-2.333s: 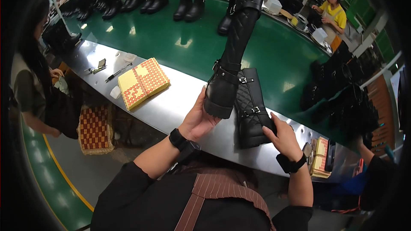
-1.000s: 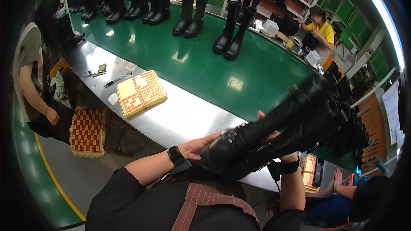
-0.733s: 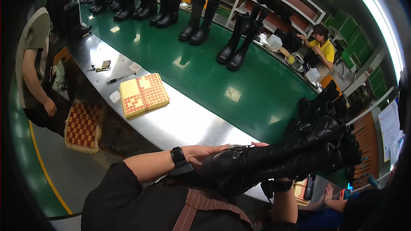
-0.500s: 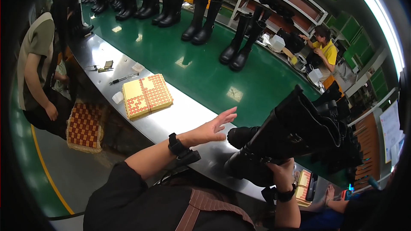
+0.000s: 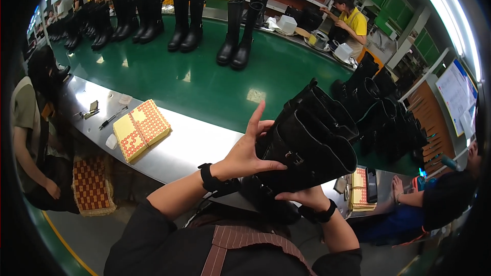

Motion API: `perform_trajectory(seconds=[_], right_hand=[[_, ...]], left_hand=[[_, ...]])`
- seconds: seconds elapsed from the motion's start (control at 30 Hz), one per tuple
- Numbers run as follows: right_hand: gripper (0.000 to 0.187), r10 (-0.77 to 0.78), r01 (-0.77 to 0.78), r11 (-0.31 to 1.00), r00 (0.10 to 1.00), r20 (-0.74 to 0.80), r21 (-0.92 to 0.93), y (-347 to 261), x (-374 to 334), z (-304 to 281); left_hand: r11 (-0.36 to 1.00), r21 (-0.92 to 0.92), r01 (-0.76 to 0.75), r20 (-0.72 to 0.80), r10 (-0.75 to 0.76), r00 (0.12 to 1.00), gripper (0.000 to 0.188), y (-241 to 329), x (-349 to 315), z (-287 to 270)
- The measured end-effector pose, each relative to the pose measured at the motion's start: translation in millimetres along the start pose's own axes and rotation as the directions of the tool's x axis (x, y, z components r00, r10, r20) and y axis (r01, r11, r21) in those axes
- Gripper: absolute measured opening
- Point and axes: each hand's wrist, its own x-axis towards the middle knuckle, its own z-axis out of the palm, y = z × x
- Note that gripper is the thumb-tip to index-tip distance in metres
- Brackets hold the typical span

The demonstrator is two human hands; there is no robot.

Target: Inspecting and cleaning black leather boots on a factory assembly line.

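Note:
A pair of tall black boots [image 5: 312, 138] with side buckles leans over the near edge of the metal table, shaft openings tilted up and to the right. My left hand [image 5: 244, 154] spans the left side of the shafts, thumb pressed on the near boot near its buckle and index finger pointing up; its other fingers are partly hidden behind the leather. Lower down, my right hand [image 5: 309, 198] holds the near boot around the ankle, with its thumb showing and its fingers hidden. The feet of the boots hang dark and low near my apron [image 5: 250, 237].
A green conveyor belt [image 5: 215, 92] carries several black boots, with more crowded at right [image 5: 388, 112]. On the metal ledge [image 5: 194, 148] lie a stickered yellow card stack [image 5: 141, 129], a pen [image 5: 113, 117] and, at right, another card stack [image 5: 360, 190] beside a phone [image 5: 372, 184]. Co-workers sit on both sides.
My left hand has moved from open air onto the boot shafts. The boots have turned and come closer to me, still in my right hand. The view has swung right.

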Motion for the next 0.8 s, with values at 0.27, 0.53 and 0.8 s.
perform_trajectory(seconds=[0.27,0.53,0.8], right_hand=[[0.072,-0.087,0.033,0.975,0.966,-0.242,-0.220,23.0,-3.5,9.3],[0.093,-0.565,0.287,0.773,0.718,-0.407,-0.566,-51.4,-18.8,-55.9],[0.051,-0.140,0.213,0.701,0.977,0.162,-0.681,-153.6,20.7,-66.3]], left_hand=[[0.976,-0.109,0.188,0.070,-0.181,0.981,0.095,13.6,-0.8,13.7],[0.962,-0.171,0.213,0.015,-0.214,0.977,0.103,8.8,-4.4,16.9],[0.996,-0.042,0.077,0.113,-0.072,0.991,0.134,31.5,-8.5,9.0]])
